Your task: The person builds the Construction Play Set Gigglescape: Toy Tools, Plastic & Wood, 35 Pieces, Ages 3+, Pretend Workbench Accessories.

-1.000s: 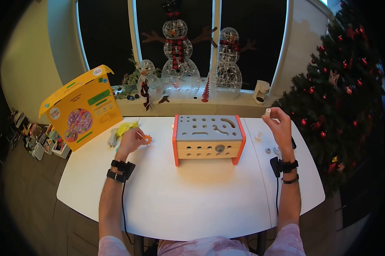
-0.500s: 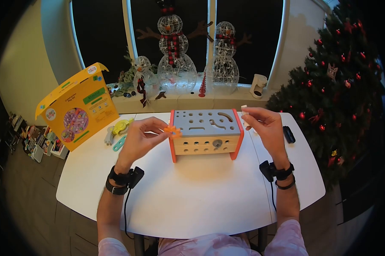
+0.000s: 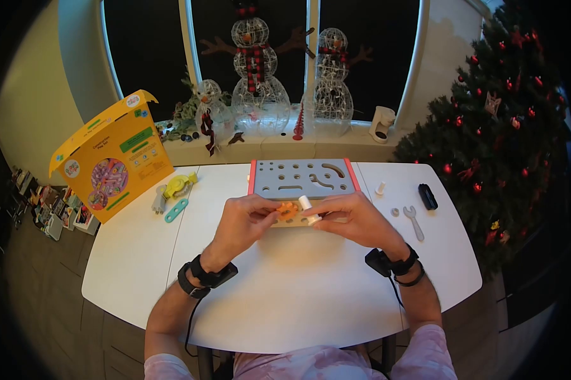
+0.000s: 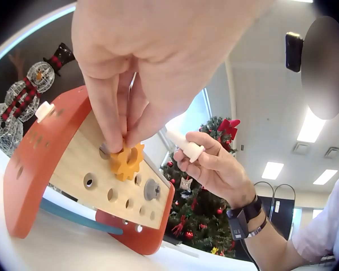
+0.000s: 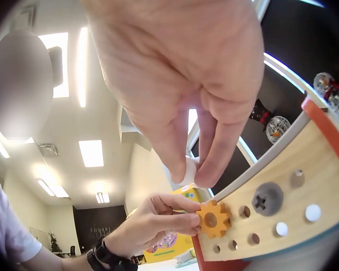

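Observation:
In front of the toy workbench (image 3: 304, 178), with its grey holed top, both hands are raised close together. My left hand (image 3: 242, 223) pinches an orange toy gear (image 4: 127, 162) between thumb and fingertips, its centre hole showing in the right wrist view. Opposite it, the right hand (image 3: 356, 219) pinches a white toy bolt (image 4: 185, 147) with a flared end. The bolt tilts beside the gear, a small gap between them in the head view. In the right wrist view, fingers mostly hide the bolt. A grey screw (image 5: 268, 199) sits in the workbench's wooden front.
Right of the workbench lie another white bolt (image 3: 380, 188), a grey nut (image 3: 395, 212), a grey toy wrench (image 3: 414, 224) and a black case (image 3: 428, 197). At left are a teal strip (image 3: 176, 211), a yellow toy piece (image 3: 181, 183) and a standing yellow box (image 3: 133, 174).
Both hands have come inward from the table's sides to the middle. The left brought the orange gear rightward, the right brought the white bolt leftward and down, now nearly meeting.

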Tool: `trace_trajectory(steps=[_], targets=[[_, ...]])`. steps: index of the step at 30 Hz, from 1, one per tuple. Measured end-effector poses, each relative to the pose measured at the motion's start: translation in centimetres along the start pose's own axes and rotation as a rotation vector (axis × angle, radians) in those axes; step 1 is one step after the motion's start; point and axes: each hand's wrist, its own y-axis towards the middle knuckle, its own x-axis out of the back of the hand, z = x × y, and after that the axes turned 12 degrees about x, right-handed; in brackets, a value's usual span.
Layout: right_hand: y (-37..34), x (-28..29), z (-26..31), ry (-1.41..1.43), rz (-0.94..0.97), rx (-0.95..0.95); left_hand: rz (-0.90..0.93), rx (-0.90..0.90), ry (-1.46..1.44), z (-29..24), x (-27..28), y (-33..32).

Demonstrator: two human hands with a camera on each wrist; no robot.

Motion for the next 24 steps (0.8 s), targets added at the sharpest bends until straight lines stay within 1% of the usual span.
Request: trace_trajectory(steps=[2,6,10,12,13,15,16,18,19,21,22,24], targets=[[0.0,-1.2,-0.5,-0.034,0.073,0.021,-0.005,-0.009,-0.001,0.6,-0.4,0.0],[0.2,-3.1,-2.1,-0.042,0.107,0.060,-0.038,-0.045,0.005,0.7,-0.7,0.0],[0.4,-4.1,-2.5,-0.093,0.084,0.021,-0.042,-0.050,0.004,1.2,-1.0,0.1],[0.6,-4.3,-2.7,-0.213,0.083,0.039,-0.059,-0.106,0.015,1.7,-1.2,0.3],[0.5,-4.7,-3.1,-0.214,0.083,0.040,-0.060,-0.106,0.015,1.4,-1.0,0.2],[0.4,-5.4,-4.2,-0.090,-0.048,0.062,-0.072,-0.134,0.130,0.4,-0.4,0.0],[0.5,-5.5,-4.2,-0.090,-0.048,0.062,-0.071,-0.133,0.130,-0.1,-0.1,-0.2],[0.5,-5.7,-4.2,-0.138,-0.055,0.054,-0.148,-0.082,0.302,-0.9,0.7,-0.4],[0.5,-5.7,-4.0,-0.137,-0.056,0.053,-0.147,-0.082,0.302,-0.9,0.9,-0.2],[0.6,-5.7,-3.2,-0.103,-0.095,-0.026,-0.299,-0.351,0.575,-0.8,1.4,0.3],[0.6,-5.7,-2.9,-0.104,-0.095,-0.025,-0.300,-0.351,0.575,-0.3,1.4,0.3],[0.7,-5.8,-2.5,-0.162,-0.114,-0.080,-0.162,-0.256,0.581,0.9,1.3,0.6]])
